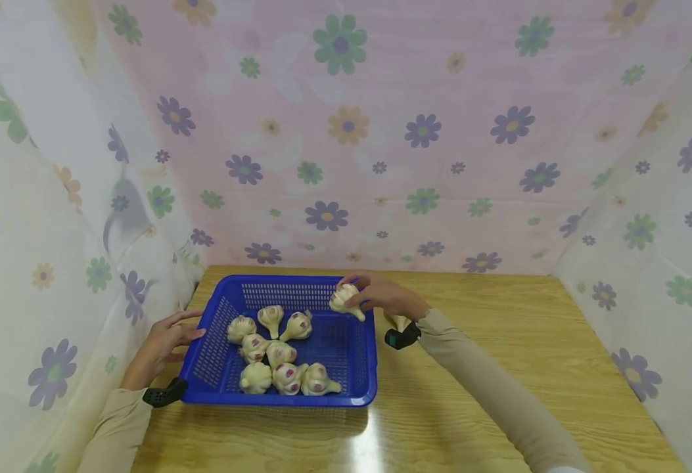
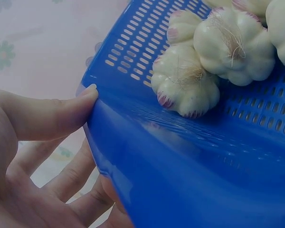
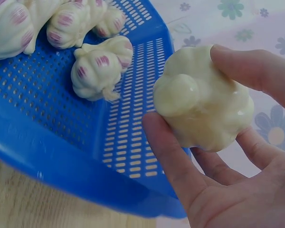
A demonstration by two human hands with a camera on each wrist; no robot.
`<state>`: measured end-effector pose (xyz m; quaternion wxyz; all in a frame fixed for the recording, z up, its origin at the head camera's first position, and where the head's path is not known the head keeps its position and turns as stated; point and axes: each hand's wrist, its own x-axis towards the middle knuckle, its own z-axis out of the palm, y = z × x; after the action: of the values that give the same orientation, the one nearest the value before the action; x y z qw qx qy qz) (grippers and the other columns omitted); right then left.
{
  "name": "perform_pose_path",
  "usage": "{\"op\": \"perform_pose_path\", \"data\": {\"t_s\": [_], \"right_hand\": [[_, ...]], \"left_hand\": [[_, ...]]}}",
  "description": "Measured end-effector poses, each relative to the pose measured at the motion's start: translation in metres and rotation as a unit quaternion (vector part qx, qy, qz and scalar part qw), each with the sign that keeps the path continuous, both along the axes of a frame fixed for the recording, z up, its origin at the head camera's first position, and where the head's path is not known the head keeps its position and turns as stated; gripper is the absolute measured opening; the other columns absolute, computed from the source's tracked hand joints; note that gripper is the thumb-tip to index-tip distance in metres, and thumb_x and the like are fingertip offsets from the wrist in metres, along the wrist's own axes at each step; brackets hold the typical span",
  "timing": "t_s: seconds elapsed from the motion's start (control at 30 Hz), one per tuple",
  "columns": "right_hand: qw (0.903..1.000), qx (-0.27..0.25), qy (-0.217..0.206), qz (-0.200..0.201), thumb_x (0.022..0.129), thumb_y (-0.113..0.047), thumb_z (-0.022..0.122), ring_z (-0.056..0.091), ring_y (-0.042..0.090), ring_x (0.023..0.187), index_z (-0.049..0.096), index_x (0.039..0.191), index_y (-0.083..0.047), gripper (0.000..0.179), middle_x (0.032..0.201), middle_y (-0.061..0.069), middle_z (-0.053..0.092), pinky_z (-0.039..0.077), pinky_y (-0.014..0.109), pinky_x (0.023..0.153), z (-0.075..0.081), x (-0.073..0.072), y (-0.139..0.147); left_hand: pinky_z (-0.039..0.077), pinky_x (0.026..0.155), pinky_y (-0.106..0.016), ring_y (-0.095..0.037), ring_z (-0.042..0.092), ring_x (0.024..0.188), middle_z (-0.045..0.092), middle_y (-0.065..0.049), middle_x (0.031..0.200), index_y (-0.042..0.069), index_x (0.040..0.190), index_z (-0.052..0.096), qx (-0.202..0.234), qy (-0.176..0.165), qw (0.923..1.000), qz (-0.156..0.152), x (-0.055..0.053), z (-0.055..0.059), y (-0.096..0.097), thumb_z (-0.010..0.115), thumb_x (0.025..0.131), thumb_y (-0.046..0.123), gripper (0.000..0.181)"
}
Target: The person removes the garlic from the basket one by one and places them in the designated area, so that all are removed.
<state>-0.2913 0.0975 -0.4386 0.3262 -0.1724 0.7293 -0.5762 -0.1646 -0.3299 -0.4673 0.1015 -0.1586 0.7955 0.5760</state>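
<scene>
A blue plastic basket [image 1: 280, 401] with slotted walls stands on the table, several garlic bulbs [image 1: 282, 353] grouped in its left and middle part. My left hand [image 1: 165, 345] holds the basket's left rim; in the left wrist view the thumb [image 2: 88, 92] lies on the rim and the other fingers are outside the wall, partly hidden. Over the basket's far right corner, my right hand [image 1: 384, 294] grips one garlic bulb [image 1: 344, 299] between thumb and fingers. The right wrist view shows that held bulb [image 3: 204, 99] stem towards the camera, level with the basket rim.
Another garlic bulb [image 1: 399, 322] lies on the wooden table [image 1: 487, 368] right of the basket, partly hidden behind the right wrist. Flower-patterned sheeting [image 1: 381, 184] encloses the table at the back and both sides.
</scene>
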Motion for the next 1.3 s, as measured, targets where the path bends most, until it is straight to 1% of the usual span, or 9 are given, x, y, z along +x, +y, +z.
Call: {"op": "perform_pose_path", "data": {"t_s": [0.2, 0.3, 0.4, 0.6, 0.7, 0.87, 1.0, 1.1, 1.3], "right_hand": [[0.9997, -0.002, 0.025, -0.006, 0.082, -0.009, 0.073, 0.055, 0.026, 0.104, 0.057, 0.123, -0.011, 0.044, 0.134, 0.012, 0.044, 0.05, 0.041, 0.08, 0.005, 0.0, 0.014], [0.9993, -0.004, 0.033, -0.014, 0.083, -0.01, 0.072, 0.053, 0.029, 0.109, 0.055, 0.125, -0.01, 0.046, 0.137, 0.014, 0.04, 0.049, 0.043, 0.083, 0.008, 0.001, 0.022], [0.999, 0.003, 0.041, -0.02, 0.083, -0.013, 0.073, 0.051, 0.029, 0.113, 0.054, 0.126, -0.012, 0.047, 0.138, 0.013, 0.04, 0.048, 0.044, 0.086, 0.011, 0.002, 0.03], [0.9983, 0.006, 0.054, -0.021, 0.084, -0.016, 0.073, 0.051, 0.029, 0.116, 0.053, 0.128, -0.014, 0.049, 0.141, 0.012, 0.037, 0.045, 0.047, 0.091, 0.013, 0.006, 0.047], [0.9981, 0.007, 0.057, -0.023, 0.084, -0.017, 0.073, 0.053, 0.029, 0.113, 0.051, 0.13, -0.013, 0.051, 0.142, 0.013, 0.035, 0.045, 0.046, 0.09, 0.014, 0.01, 0.055], [0.9979, 0.007, 0.057, -0.03, 0.085, -0.017, 0.072, 0.053, 0.028, 0.108, 0.05, 0.129, -0.009, 0.051, 0.14, 0.014, 0.037, 0.046, 0.044, 0.088, 0.016, 0.012, 0.064], [0.9977, 0.0, 0.057, -0.036, 0.085, -0.015, 0.071, 0.053, 0.028, 0.11, 0.049, 0.127, -0.007, 0.049, 0.14, 0.014, 0.038, 0.046, 0.046, 0.088, 0.015, 0.013, 0.071], [0.9973, 0.002, 0.06, -0.043, 0.084, -0.015, 0.072, 0.051, 0.029, 0.113, 0.049, 0.129, -0.006, 0.051, 0.141, 0.014, 0.037, 0.045, 0.047, 0.087, 0.015, 0.013, 0.076], [0.9959, -0.004, 0.071, -0.055, 0.085, -0.016, 0.072, 0.052, 0.029, 0.111, 0.048, 0.129, -0.006, 0.051, 0.141, 0.014, 0.036, 0.045, 0.042, 0.085, 0.013, 0.014, 0.087]], "left_hand": [[0.053, 0.073, -0.038, -0.015, 0.061, 0.088, 0.064, -0.004, 0.108, 0.007, 0.144, 0.037, -0.003, 0.003, 1.0, -0.003, 0.001, 0.0, 0.0, 0.063, 0.091, 0.03, 0.064], [0.053, 0.073, -0.038, -0.016, 0.06, 0.088, 0.064, -0.001, 0.102, 0.007, 0.145, 0.036, 0.002, 0.003, 1.0, -0.003, 0.001, 0.0, 0.0, 0.064, 0.091, 0.03, 0.065], [0.053, 0.074, -0.038, -0.016, 0.06, 0.088, 0.064, 0.0, 0.102, 0.007, 0.145, 0.036, 0.003, 0.003, 1.0, -0.003, 0.001, 0.0, 0.001, 0.064, 0.091, 0.03, 0.065], [0.052, 0.074, -0.038, -0.017, 0.06, 0.09, 0.062, -0.005, 0.11, 0.008, 0.144, 0.037, -0.002, 0.001, 1.0, -0.001, 0.0, -0.001, 0.0, 0.062, 0.092, 0.03, 0.063], [0.052, 0.074, -0.038, -0.016, 0.06, 0.089, 0.062, -0.004, 0.107, 0.008, 0.144, 0.036, 0.004, 0.0, 1.0, 0.0, 0.0, -0.002, -0.001, 0.063, 0.091, 0.029, 0.063], [0.052, 0.074, -0.038, -0.017, 0.06, 0.088, 0.064, 0.0, 0.101, 0.007, 0.144, 0.036, 0.011, 0.002, 0.9999, -0.005, 0.001, -0.002, -0.001, 0.062, 0.092, 0.028, 0.063], [0.052, 0.073, -0.038, -0.016, 0.06, 0.087, 0.063, 0.0, 0.101, 0.007, 0.144, 0.037, 0.014, 0.005, 0.9999, 0.0, 0.002, -0.002, 0.0, 0.062, 0.092, 0.029, 0.061], [0.052, 0.073, -0.038, -0.016, 0.06, 0.087, 0.063, 0.0, 0.101, 0.007, 0.144, 0.037, 0.014, 0.007, 0.9999, 0.001, 0.002, -0.003, 0.0, 0.062, 0.092, 0.029, 0.062], [0.052, 0.073, -0.037, -0.018, 0.06, 0.088, 0.063, -0.002, 0.105, 0.008, 0.143, 0.038, 0.009, 0.007, 0.9999, 0.003, 0.001, -0.003, -0.001, 0.063, 0.091, 0.029, 0.062]]}}
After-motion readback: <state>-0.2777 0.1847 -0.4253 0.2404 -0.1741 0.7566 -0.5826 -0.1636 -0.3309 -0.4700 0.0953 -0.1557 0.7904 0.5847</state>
